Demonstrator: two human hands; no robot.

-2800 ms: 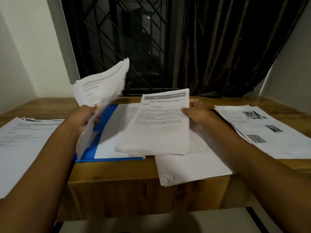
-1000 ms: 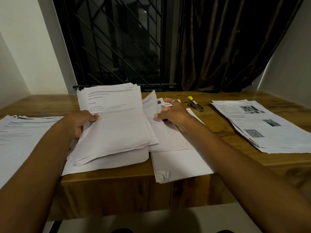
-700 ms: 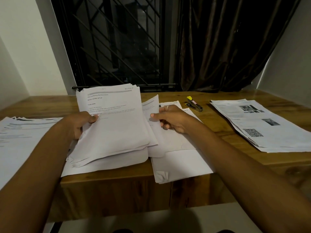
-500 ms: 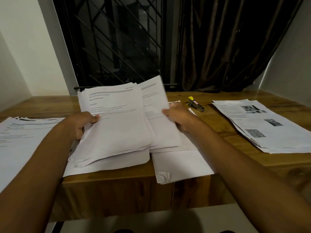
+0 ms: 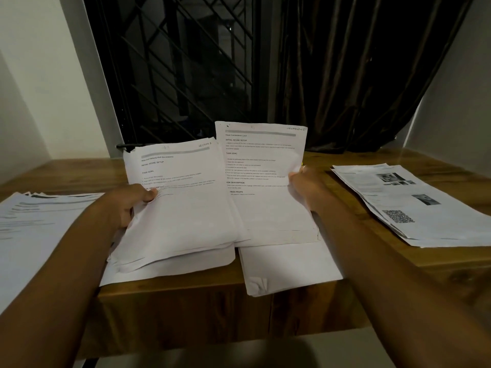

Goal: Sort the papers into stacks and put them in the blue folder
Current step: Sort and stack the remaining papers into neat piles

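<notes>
Head view: we are mid-sort.
Right hand point(image 5: 309, 188) now raises second bundle point(image 5: 261, 179) beside left hand's point(image 5: 126, 205) first bundle point(image 5: 183, 208); fingers point(image 5: 148, 194) clamp both.

Plain wooden counter point(image 5: 74, 171), brown, grain clearly seen, thick front edge. Four lots of paper are laid straight on it. At the far left a fanned left pile point(image 5: 39, 229) of printed pages is hung well over the front edge. At the far right a right pile point(image 5: 435, 221) is spread out a bit and topped by a page with small photos and a QR code point(image 5: 398, 216). In the middle, a left sheet point(image 5: 170, 269) and a right sheet point(image 5: 289, 266), both blank-looking, are set just beside each other. The right one is poked past the front edge, with its near corner point(image 5: 259, 284) curled. Both are largely covered by a left bundle point(image 5: 183, 208) and a right bundle point(image 5: 265, 197).
</notes>
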